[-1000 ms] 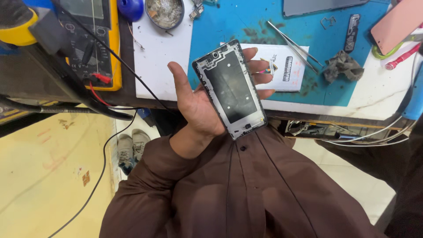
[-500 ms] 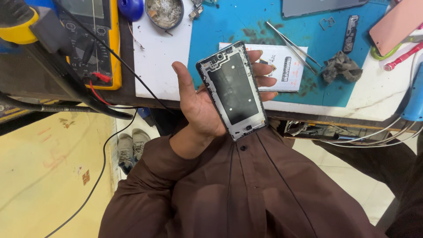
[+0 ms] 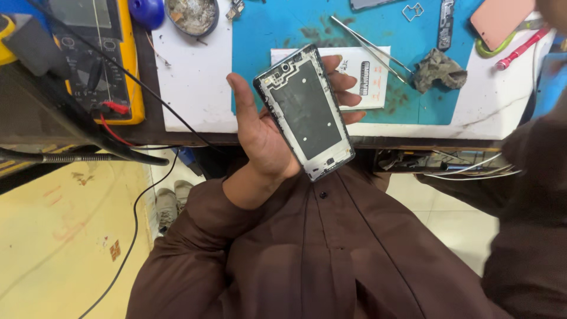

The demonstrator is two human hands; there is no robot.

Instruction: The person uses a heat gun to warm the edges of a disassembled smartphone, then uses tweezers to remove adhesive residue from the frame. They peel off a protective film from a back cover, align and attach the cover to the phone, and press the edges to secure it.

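While the left hand [image 3: 263, 133] cradles an opened phone frame [image 3: 305, 112], fingers curl round its far edge, thumb up. Tweezers [image 3: 369, 47] lie at 1 o'clock on the blue mat [image 3: 266, 29]. Right hand's state: cannot tell.

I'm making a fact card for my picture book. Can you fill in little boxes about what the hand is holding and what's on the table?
Left hand: cradles an opened phone frame, inner side up, thumb along its left edge
Right hand: not in view
Table: white and blue mats
On table: tweezers, crumpled cloth, white paper card, yellow multimeter, round dish
Clothing: brown sleeve
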